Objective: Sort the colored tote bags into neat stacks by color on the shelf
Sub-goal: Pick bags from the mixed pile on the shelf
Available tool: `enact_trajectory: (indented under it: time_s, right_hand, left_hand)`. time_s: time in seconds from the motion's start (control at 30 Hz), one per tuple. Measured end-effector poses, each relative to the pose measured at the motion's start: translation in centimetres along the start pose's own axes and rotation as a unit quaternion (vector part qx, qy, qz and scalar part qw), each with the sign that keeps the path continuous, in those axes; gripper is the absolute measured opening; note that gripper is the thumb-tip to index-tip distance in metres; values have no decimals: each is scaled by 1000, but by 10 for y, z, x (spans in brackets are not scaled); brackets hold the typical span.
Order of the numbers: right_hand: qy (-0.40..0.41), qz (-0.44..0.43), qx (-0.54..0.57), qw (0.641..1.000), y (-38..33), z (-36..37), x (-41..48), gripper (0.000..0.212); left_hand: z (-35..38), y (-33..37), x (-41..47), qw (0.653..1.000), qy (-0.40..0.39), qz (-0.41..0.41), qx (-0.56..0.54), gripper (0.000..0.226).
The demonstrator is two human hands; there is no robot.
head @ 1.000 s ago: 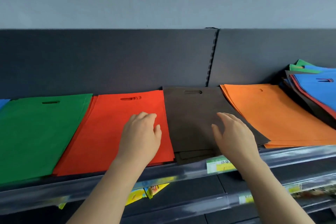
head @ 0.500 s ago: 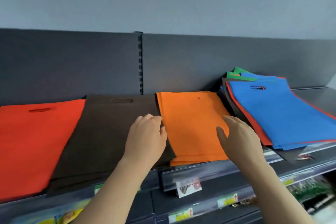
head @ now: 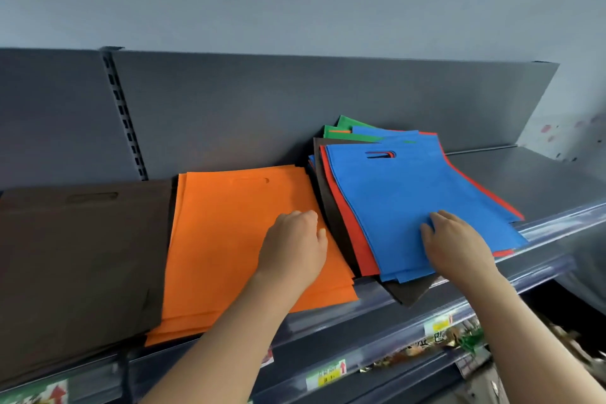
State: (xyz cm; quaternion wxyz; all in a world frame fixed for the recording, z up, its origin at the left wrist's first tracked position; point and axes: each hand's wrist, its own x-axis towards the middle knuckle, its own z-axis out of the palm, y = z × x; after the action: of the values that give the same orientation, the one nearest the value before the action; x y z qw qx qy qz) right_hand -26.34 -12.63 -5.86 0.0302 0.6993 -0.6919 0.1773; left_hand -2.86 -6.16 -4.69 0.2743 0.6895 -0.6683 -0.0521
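Observation:
A mixed pile of tote bags lies at the right of the grey shelf [head: 541, 180], topped by a blue bag [head: 403, 193], with red [head: 352, 236], brown [head: 413, 292] and green [head: 347, 131] bags showing beneath. An orange stack [head: 223, 239] lies left of it, and a brown stack [head: 78, 259] further left. My right hand [head: 455, 243] rests flat on the blue bag's near part, fingers apart. My left hand [head: 295, 246] hovers over the orange stack's right edge, fingers curled, holding nothing.
The dark back panel [head: 262, 108] rises behind the bags, with a slotted upright [head: 123, 118] at the left. The shelf's front rail [head: 377, 308] carries price labels [head: 326, 374]. Packaged goods [head: 426, 348] sit on a lower shelf.
My view and both hands have shifted right along the shelf, from the red and brown stacks to the orange stack and mixed pile. My right hand has come down on the blue bag.

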Motion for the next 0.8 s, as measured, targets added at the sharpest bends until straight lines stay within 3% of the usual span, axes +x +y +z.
enact_trajectory:
  time_s: [0.2,0.33,0.47,0.57,0.63,0.8]
  right_hand:
    - [3,-42,25,999,-7,2,-11,27]
    - [-9,-109,73,991,-17,-6,-20,27]
    - [16,-57,94,994,8,-13,-4,23]
    - [-15,22,23,999,24,-16,4,29]
    - [-25,21,1,999,23,-15,2,31]
    - [-26,-28,51,998,9,-19,-4,34]
  left_hand:
    - [27,25,25,994,-50,-40,-88,34]
    - [27,25,28,983,-40,-88,-154,33]
    - [18,18,26,974,-11,-119,-190,47]
    - [18,16,25,967,-27,-133,-215,25]
    - [20,15,25,960,-34,-147,-236,17]
    - [25,16,27,937,-26,-172,-304,34]
